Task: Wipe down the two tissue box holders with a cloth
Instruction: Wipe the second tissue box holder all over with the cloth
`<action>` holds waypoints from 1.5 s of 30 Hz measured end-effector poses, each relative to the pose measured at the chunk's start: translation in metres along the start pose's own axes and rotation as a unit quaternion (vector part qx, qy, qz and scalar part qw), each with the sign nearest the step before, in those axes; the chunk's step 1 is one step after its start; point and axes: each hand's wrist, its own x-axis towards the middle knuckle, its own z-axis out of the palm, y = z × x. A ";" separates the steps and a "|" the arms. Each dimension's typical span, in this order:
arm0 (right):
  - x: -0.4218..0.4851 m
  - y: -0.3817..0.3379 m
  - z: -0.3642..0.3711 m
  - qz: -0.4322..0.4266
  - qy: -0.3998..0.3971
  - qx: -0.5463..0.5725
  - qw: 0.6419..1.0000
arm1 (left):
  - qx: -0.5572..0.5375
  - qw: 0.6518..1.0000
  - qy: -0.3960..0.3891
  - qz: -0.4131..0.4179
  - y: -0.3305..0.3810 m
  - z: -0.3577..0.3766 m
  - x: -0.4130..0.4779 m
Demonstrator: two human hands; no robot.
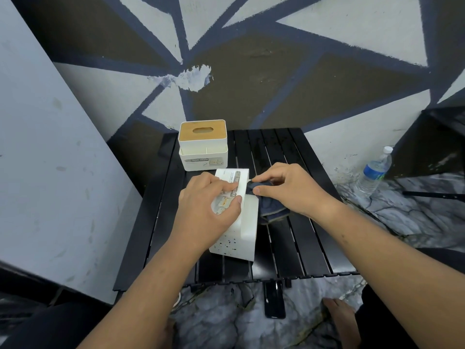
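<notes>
Here, a black slatted surface (302, 235) stands against a wall (251, 71) painted in grey, brown and dark blue shapes, and it carries both tissue box holders. The far tissue box holder (203, 152) stands upright near the back left edge. It is white, with a wooden lid that has an oval slot and a printed label on its front. The near tissue box holder (249, 220), also white, lies tipped on its side at the middle of the surface, just in front of the far one.

The left hand (211, 207) grips the near holder from the left, its fingers curled across the labelled face and its thumb pressed on the label. The right hand (289, 190) pinches a dark cloth (270, 205) between thumb and fingers. The cloth is bunched against the right side of the near holder, with its loose end resting on the slats.

A plastic water bottle (375, 170) stands on the floor (214, 318) to the right of the surface. A dark phone (274, 301) lies on the floor below its front edge.
</notes>
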 end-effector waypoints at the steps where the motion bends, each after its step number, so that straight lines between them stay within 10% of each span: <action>1: 0.000 0.001 0.001 -0.001 0.005 0.009 1.000 | 0.000 1.000 0.000 0.000 0.000 0.000 0.000; 14: 0.008 -0.003 0.010 -0.033 0.034 -0.070 0.996 | 0.034 0.999 0.003 0.015 0.004 -0.001 0.003; 19: 0.002 -0.007 0.001 -0.036 -0.076 -0.064 0.994 | 0.040 0.999 0.009 0.011 0.005 0.002 0.002; 45: 0.004 -0.001 0.007 -0.012 0.038 -0.075 0.996 | 0.050 0.999 0.015 0.016 0.007 0.003 0.005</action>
